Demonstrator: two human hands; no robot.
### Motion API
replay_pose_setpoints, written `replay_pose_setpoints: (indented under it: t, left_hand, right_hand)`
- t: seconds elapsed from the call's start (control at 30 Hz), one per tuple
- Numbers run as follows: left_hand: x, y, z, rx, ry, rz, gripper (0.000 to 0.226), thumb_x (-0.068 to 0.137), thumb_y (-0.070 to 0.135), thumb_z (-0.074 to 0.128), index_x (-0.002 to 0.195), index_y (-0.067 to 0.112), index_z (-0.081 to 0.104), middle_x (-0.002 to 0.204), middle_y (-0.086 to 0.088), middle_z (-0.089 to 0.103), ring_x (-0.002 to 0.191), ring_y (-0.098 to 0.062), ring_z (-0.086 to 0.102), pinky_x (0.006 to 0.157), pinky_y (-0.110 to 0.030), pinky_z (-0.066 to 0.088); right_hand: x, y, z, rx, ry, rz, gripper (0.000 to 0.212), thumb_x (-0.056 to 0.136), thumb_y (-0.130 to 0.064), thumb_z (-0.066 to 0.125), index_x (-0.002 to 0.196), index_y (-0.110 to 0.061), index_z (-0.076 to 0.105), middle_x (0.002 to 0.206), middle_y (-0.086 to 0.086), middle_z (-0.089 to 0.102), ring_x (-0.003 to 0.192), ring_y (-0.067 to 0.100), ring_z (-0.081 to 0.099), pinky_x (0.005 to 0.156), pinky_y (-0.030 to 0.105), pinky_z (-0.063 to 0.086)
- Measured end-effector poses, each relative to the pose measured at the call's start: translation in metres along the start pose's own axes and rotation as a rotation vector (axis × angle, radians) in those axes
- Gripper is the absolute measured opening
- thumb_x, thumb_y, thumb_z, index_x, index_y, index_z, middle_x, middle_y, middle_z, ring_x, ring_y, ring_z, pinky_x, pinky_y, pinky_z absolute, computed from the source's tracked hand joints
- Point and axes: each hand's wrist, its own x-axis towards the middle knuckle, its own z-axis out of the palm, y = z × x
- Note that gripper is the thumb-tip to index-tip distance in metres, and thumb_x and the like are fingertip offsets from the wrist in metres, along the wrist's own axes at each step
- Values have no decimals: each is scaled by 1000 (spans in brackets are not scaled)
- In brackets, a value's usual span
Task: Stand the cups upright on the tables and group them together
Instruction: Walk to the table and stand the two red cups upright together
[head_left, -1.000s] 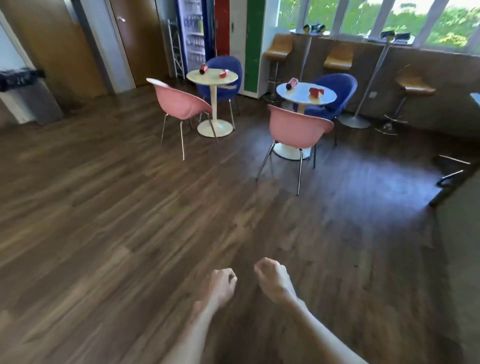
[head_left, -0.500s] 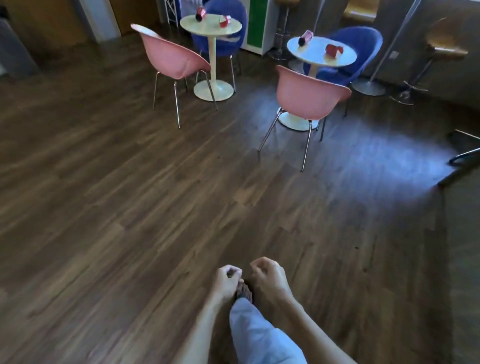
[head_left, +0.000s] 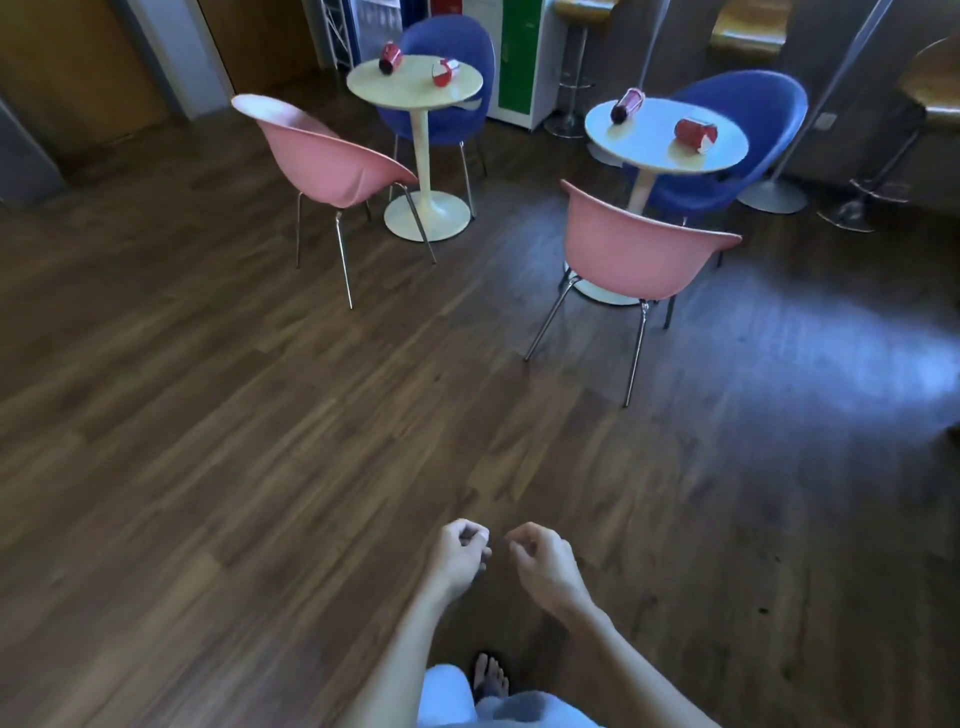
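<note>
Two round white tables stand far ahead. On the left table (head_left: 415, 96) lie two red cups on their sides, one at the back left (head_left: 389, 57), one at the right (head_left: 445, 73). The right table (head_left: 649, 156) carries two more red cups on their sides, one at the back left (head_left: 626, 104), one at the right (head_left: 695, 135). My left hand (head_left: 460, 558) and my right hand (head_left: 543, 564) hang low in front of me over the floor, both loosely curled and holding nothing, far from the tables.
A pink chair (head_left: 332, 161) stands before the left table and another pink chair (head_left: 639, 254) before the right one. Blue chairs (head_left: 748, 119) sit behind them. Bar stools (head_left: 930, 93) line the right wall. Wooden floor (head_left: 260, 441) lies between me and the tables.
The view has come closer to the tables and tilted down. My hands stay curled in front of me, and my leg and foot show at the bottom.
</note>
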Motion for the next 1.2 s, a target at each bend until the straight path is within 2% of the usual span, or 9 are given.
replay_pose_setpoints:
  t: [0.17,0.3,0.5,0.67,0.83,0.93,1.03,1.1,1.2]
  left_hand:
    - [89,56,1,-19,-42,9,23,94,7,54,74,16,60,69,-5,63,60,-12,62,56,-23,52]
    - [170,108,-5,-15,-57,39,24,95,6,52,74,17,60,66,-5,64,55,-10,59,58,-24,52]
    - [306,201,-36,30,-77,61,25,94,6,52,73,17,58,64,-2,62,53,-10,57,51,-22,48]
    - [411,263,-71,131,-81,87,23,91,11,55,71,21,60,61,1,66,59,-18,62,63,-37,57]
    - [506,306,-93,138,-84,65,22,88,14,58,68,22,62,55,5,66,59,-19,65,69,-45,59]
    - [560,341,-101,110,-78,68,21,87,13,59,68,22,63,54,6,66,64,-18,68,70,-40,59]
    - [621,390,-108,47,-68,58,24,93,6,55,72,16,61,61,2,64,55,-8,63,60,-27,54]
    - [668,420,-111,35,-65,43,25,93,4,54,72,16,60,59,3,62,50,-5,60,59,-27,53]
    - [736,471,-118,40,-60,33,26,93,4,54,70,16,58,55,5,62,48,-12,58,58,-30,52]
  right_hand:
    - [92,-33,-33,42,8,6,19,86,-22,52,89,-23,70,82,-9,71,79,9,67,74,31,55]
    - [176,-65,-52,80,36,11,20,84,-25,51,88,-21,70,78,-6,72,76,10,68,70,30,54]
    - [317,-138,-87,64,66,31,22,86,-26,50,94,-23,71,87,-6,73,84,11,68,76,30,55]
    - [419,-203,-119,72,86,47,19,86,-24,51,91,-24,69,89,-5,72,83,13,68,78,33,56]
    - [519,-256,-140,70,87,50,14,85,-26,53,82,-32,65,86,-7,72,80,11,68,77,32,57]
    - [587,-277,-151,76,65,70,17,79,-28,50,81,-27,67,79,-5,73,74,12,70,73,35,59]
    - [667,-305,-168,67,59,46,17,76,-25,49,76,-26,66,72,-3,73,68,14,71,66,37,61]
    - [720,-329,-186,45,58,27,17,78,-22,51,78,-22,68,75,-3,74,73,14,71,70,36,59]
    - [796,-369,-221,-2,52,7,19,82,-23,51,87,-21,69,82,-3,74,78,13,69,73,33,55]
